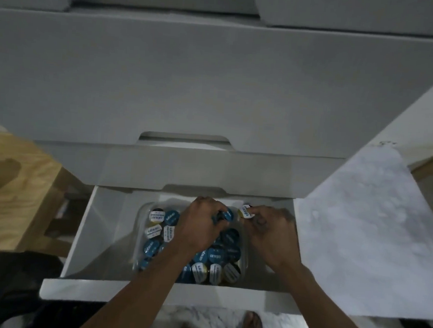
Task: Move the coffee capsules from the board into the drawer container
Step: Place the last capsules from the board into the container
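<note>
My left grip (pixel 201 221) is curled round a blue-lidded capsule (pixel 226 214) over the far end of the container (pixel 244 261); my right grip (pixel 267 227) pinches a white-lidded capsule (pixel 244 212) at the container's far right corner. I judge this to be the drop-off step: both loads are over the container and need only be let go, low and gently so they settle among the others and do not bounce out over the rim.

Nearest me is the drawer's (pixel 82 234) flat white front edge. Inside it, the container looks clear, thin-walled plastic with rounded corners, set toward the drawer's right side. The capsules in it (pixel 169 233) are small round pods with flat printed foil lids, some blue, some white, tumbled at all angles, a few on their sides.

Beyond the hands, the closed drawer fronts (pixel 215 87) are matte grey with cut-out handles. A pale marbled worktop (pixel 359 225) runs along the right, light raw wood (pixel 11 188) on the left. I cannot make out the board from here.
</note>
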